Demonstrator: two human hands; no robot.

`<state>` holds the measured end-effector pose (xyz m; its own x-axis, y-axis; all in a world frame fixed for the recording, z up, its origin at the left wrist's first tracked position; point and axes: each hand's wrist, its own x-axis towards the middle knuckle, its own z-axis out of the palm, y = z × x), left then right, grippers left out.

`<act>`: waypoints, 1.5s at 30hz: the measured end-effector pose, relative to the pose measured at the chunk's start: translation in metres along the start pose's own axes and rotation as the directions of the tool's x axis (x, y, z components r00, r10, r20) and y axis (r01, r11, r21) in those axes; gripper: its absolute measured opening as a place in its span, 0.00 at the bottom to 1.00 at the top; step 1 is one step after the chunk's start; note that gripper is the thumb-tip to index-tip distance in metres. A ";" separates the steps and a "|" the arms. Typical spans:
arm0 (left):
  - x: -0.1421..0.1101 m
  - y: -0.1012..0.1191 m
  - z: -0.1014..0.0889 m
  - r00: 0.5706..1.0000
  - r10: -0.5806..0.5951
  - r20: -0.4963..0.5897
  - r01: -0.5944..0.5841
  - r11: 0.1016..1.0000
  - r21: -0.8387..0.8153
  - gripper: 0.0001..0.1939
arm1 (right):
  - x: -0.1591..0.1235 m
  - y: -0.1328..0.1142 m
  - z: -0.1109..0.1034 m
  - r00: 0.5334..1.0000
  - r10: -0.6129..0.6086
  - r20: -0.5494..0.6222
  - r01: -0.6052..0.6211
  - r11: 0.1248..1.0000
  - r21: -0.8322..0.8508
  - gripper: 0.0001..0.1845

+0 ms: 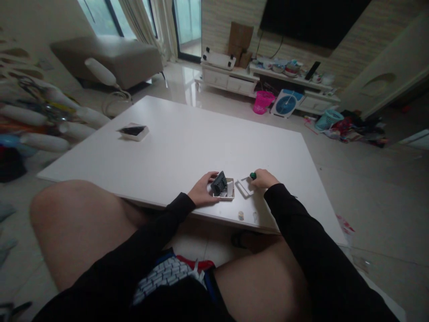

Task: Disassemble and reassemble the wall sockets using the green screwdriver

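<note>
On the near side of the white table, my left hand [203, 190] grips a small white open box [230, 189] by its left side. A dark grey slotted module [219, 183] stands tilted in that box, partly over the edge. My right hand [264, 179] is closed around a green-handled tool [253, 175], which looks like a screwdriver; its shaft is mostly hidden by the hand. Just below these fingers lies a white rectangular frame [246, 187], close to the box's right side. I cannot tell whether the right hand touches it.
A small tan piece [241, 215] lies near the front edge of the white table [201, 143]. Farther left rests a white box with a black top [133, 131]. Beyond the table stand a pink basket [263, 102], a blue-and-white fan [286, 103] and a low cabinet [217, 79].
</note>
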<state>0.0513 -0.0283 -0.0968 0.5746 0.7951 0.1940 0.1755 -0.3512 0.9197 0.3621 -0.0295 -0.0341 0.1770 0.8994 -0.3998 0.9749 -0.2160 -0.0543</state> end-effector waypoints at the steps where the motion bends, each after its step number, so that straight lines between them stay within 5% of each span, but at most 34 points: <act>1: -0.001 0.001 0.001 1.000 0.004 -0.003 -0.004 1.000 -0.002 0.48 | 0.000 0.000 -0.003 1.000 -0.008 0.001 0.008 1.000 0.007 0.17; 12: 0.000 -0.008 -0.004 0.997 0.054 0.059 -0.042 0.983 -0.181 0.51 | -0.019 -0.027 -0.034 0.970 -0.170 -0.172 0.191 0.975 0.113 0.06; 19: 0.002 -0.016 -0.004 0.996 0.046 0.070 -0.029 0.975 -0.220 0.54 | -0.031 -0.069 -0.025 0.924 -0.205 -0.322 0.265 0.952 0.155 0.08; 24: 0.004 -0.016 -0.003 0.998 0.030 0.062 -0.014 0.973 -0.232 0.54 | -0.030 -0.082 -0.017 0.925 -0.219 -0.309 0.276 0.948 0.155 0.08; 32: 0.003 -0.018 -0.003 0.998 0.003 0.067 0.015 0.960 -0.280 0.64 | -0.033 -0.083 -0.015 0.932 -0.285 -0.223 0.325 0.930 0.170 0.06; 45: 0.001 -0.007 -0.006 0.999 0.010 0.034 -0.005 0.991 -0.132 0.54 | -0.043 -0.065 -0.031 0.939 -0.246 -0.241 0.282 0.951 0.127 0.08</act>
<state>0.0453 -0.0221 -0.1010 0.6029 0.7746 0.1912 0.0655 -0.2869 0.9557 0.2952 -0.0420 0.0152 -0.0415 0.9890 -0.1418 0.9597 -0.0001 -0.2811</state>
